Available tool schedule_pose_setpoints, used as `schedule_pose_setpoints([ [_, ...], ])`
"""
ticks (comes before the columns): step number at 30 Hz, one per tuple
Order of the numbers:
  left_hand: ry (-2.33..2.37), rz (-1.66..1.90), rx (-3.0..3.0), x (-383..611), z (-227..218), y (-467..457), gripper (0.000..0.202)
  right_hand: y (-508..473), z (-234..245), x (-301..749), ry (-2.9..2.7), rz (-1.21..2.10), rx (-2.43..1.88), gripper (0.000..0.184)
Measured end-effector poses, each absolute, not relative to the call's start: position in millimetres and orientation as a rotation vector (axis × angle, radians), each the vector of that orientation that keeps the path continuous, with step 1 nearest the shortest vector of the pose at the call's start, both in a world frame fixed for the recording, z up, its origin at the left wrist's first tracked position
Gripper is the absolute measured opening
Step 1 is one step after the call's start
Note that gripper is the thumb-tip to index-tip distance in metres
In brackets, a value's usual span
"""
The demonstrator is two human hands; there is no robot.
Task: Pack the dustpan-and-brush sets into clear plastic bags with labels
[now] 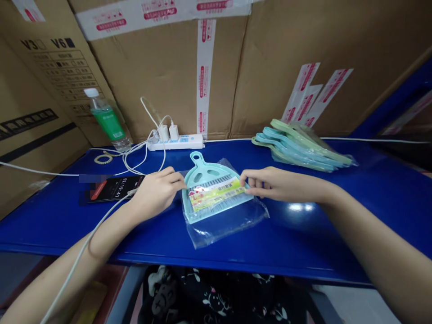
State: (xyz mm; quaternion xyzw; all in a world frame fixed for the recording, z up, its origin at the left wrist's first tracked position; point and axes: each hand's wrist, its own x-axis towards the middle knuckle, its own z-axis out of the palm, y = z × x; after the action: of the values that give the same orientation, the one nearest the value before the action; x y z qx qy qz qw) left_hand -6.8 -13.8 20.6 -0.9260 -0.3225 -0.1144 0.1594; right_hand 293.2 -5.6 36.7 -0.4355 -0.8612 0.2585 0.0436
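Note:
A light blue dustpan (199, 174) lies in a clear plastic bag (222, 231), its handle with the hanging hole pointing away from me. Across its front is a yellow-green printed label (216, 193), with a grey ribbed strip, perhaps brush bristles, showing around it. My left hand (160, 191) is closed at the left rim, thumb and fingers pinching the bag there. At the opposite side my right hand (270, 183) pinches the bag by the label's right end, its other fingers curled in. The bag's lower part spreads loosely on the table.
Several bagged green and blue dustpans (300, 146) are stacked at the back right of the blue table (151, 238). Behind stand cardboard boxes (162, 67). A power strip (185, 142), white cables, a bottle (110, 121), a beaded ring (103, 158) and a phone (113, 189) occupy the left.

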Motion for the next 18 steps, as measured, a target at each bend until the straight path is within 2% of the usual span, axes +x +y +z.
schedule_pose_setpoints([
  [5,-0.779,-0.411,-2.961,1.8,20.4,-23.1,0.029,-5.3,28.7,283.8,-2.658,0.776,-1.336,0.015],
  [8,-0.709,-0.392,-3.052,5.6,13.6,-26.2,0.035,-5.8,27.2,281.0,-2.665,0.773,-1.387,0.010],
  [18,-0.660,-0.297,-3.193,2.8,10.2,-22.6,0.025,-13.1,29.2,274.0,-2.604,0.991,-1.444,0.014],
])
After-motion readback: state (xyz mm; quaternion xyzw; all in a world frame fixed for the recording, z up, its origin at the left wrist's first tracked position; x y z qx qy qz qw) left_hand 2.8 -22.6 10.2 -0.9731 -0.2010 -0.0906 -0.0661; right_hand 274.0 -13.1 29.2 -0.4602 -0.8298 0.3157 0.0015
